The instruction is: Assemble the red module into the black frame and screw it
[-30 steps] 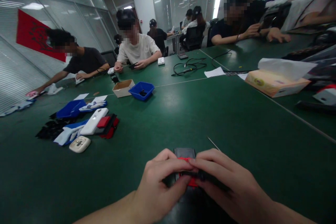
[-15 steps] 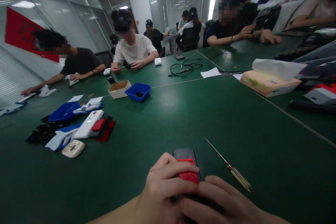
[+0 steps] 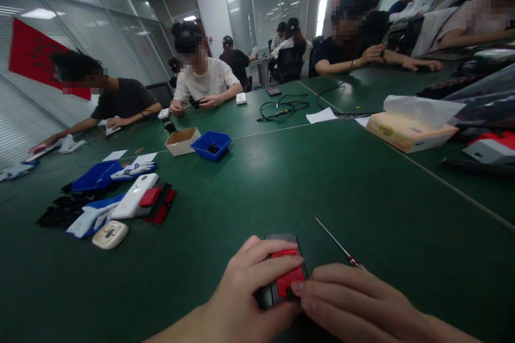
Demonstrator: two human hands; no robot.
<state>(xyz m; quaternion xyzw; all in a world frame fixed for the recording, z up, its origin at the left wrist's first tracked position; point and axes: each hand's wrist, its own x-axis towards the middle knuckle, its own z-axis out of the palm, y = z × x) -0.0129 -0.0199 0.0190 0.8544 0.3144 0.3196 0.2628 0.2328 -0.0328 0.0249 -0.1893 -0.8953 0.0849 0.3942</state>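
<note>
My left hand [image 3: 257, 278] is closed around a small dark grey case with a red panel [image 3: 290, 274] in its top, low in the middle of the head view. Two of its fingers lie across the red part. My right hand [image 3: 346, 297] meets the lower right end of the case, fingers pressed together. A small dark bit shows at its fingertips, too small to name. Just beyond my right hand lies a screwdriver [image 3: 335, 237] with a long thin shaft, its handle mostly hidden by that hand.
On the left are a white case [image 3: 134, 195], a cream square item [image 3: 110, 235], work gloves [image 3: 94, 217] and red and black pieces. A blue bin [image 3: 211, 146] stands beside a cardboard box [image 3: 183, 142]. To the right is a tissue box [image 3: 410, 128]. Several people sit around the table.
My right hand has shifted to the lower right of the case and now covers the screwdriver handle. My left fingers have moved slightly, and more of the red panel shows.
</note>
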